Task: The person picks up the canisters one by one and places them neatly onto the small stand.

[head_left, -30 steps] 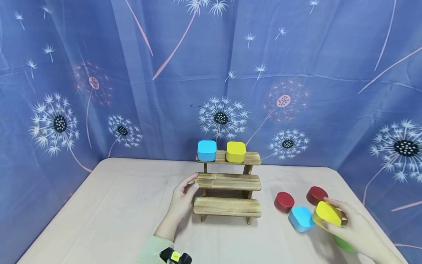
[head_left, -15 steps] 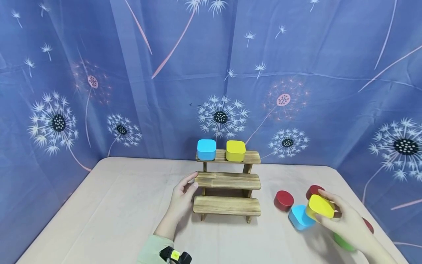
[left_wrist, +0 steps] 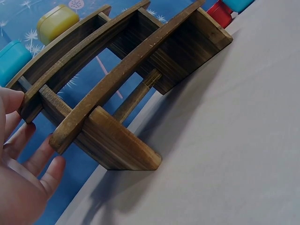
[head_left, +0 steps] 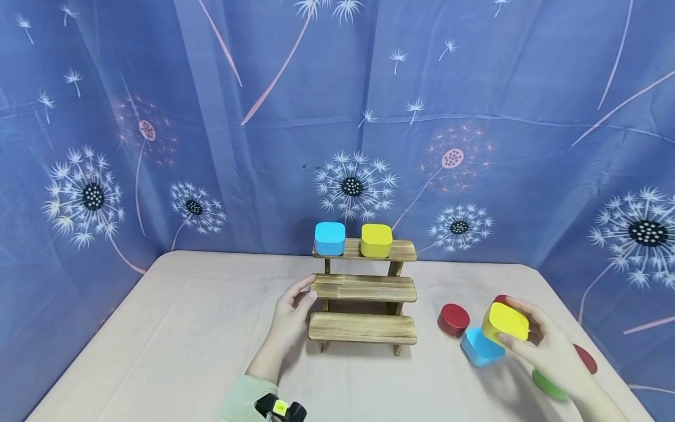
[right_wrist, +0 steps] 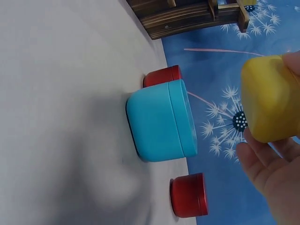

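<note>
My right hand [head_left: 548,346] grips a yellow rounded-square tin [head_left: 504,322] and holds it above the table, over the right-hand group. In the right wrist view the yellow tin [right_wrist: 269,98] is at the right edge, fingers around it. Below it stands a lidded blue tin [right_wrist: 157,122], between two round red tins [right_wrist: 187,196]. At the left end of a three-tier wooden shelf [head_left: 364,328], my left hand [head_left: 290,316] holds the middle board between thumb and index finger. Another blue tin [head_left: 330,239] and another yellow tin [head_left: 377,241] stand on the top tier.
A red round tin [head_left: 453,319] lies right of the shelf. Partly behind my right hand are a green tin [head_left: 548,385] and another red tin [head_left: 585,358]. A blue dandelion-print curtain [head_left: 263,176] encloses the pale table [head_left: 174,328] at the back and sides.
My right hand has moved the yellow tin up and to the left, uncovering more of the green tin and the red tin beside it. My left hand stays at the shelf.
</note>
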{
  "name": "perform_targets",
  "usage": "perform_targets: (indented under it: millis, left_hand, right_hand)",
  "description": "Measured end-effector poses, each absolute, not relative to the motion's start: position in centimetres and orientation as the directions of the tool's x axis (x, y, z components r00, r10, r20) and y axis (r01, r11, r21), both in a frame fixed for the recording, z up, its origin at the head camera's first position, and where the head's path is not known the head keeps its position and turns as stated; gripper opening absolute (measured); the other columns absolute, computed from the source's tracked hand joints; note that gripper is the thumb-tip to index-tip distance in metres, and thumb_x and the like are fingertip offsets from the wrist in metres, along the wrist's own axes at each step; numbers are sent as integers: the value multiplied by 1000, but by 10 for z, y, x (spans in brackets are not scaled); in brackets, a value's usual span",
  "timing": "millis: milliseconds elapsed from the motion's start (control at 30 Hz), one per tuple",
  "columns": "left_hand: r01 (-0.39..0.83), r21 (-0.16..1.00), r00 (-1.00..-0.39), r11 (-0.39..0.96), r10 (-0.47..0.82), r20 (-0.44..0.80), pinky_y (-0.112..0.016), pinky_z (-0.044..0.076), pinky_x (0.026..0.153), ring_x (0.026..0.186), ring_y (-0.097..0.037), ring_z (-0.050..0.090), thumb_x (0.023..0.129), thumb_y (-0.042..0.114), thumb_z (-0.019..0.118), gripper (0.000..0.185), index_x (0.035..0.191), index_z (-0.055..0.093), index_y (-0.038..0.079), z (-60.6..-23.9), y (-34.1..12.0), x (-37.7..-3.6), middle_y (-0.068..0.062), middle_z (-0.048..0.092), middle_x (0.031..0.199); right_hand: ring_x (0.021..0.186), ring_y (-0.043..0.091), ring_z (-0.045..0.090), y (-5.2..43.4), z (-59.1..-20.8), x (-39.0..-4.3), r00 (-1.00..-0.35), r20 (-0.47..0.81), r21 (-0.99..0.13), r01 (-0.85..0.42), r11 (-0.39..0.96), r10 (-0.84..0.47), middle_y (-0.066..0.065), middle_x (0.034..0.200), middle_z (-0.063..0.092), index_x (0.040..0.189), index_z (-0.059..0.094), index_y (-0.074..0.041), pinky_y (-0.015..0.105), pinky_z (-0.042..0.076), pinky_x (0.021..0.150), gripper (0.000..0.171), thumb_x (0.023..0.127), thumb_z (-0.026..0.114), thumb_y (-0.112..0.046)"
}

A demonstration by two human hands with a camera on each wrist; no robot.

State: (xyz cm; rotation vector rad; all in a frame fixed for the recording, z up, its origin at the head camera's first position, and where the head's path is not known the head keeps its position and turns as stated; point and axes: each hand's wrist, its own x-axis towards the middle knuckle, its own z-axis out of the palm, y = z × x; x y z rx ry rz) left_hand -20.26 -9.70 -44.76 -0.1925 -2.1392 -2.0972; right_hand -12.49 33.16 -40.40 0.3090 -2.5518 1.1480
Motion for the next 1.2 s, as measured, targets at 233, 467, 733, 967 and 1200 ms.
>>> perform_targets:
  millis: [233, 467, 733, 967, 1200]
  left_hand:
    - [193, 981, -981, 27, -8, 194, -18, 47, 88, 97, -3, 58, 94, 10, 55, 37, 132, 55, 10, -450, -97, -204, -7, 51, 137]
    - [187, 982, -982, 38, -12, 188, -18, 47, 87, 96, -4, 58, 95, 12, 55, 37, 131, 55, 12, -451, -97, -204, -7, 54, 133]
    - [195, 980, -981, 43, -13, 196, -18, 47, 87, 97, -5, 57, 95, 12, 55, 37, 131, 55, 11, -451, -97, -204, -7, 53, 134]
    - [209, 977, -978, 50, -14, 210, -17, 46, 86, 96, -4, 57, 94, 13, 56, 38, 132, 55, 9, -452, -97, -204, -10, 54, 132]
    - [193, 981, -981, 31, -10, 194, -17, 47, 87, 96, -3, 57, 94, 12, 56, 37, 131, 55, 11, -451, -97, -205, -9, 53, 133]
  right_hand:
    - [102, -9, 54, 325, -403, -127, -907, 410, -759, -398, 515, -98, -23, 124, 54, 136, 42, 5, 6, 45, 80, 62, 79, 65, 12]
    - [102, -7, 56, 324, -414, -137, -913, 399, -842, -401, 361, -83, -20, 122, 58, 136, 46, -4, 6, 46, 80, 61, 81, 63, 13]
    - [95, -5, 59, 321, -415, -143, -951, 306, -895, -305, 326, -47, -19, 112, 62, 130, 51, -9, 9, 49, 77, 48, 85, 64, 3]
    - [91, -4, 58, 304, -393, -142, -950, 307, -885, -308, 348, -60, -21, 107, 61, 123, 54, -13, 10, 49, 76, 43, 85, 63, 6]
    - [87, 1, 58, 296, -389, -150, -929, 353, -899, -369, 234, -108, -14, 103, 62, 121, 53, -13, 12, 50, 73, 46, 84, 58, 13]
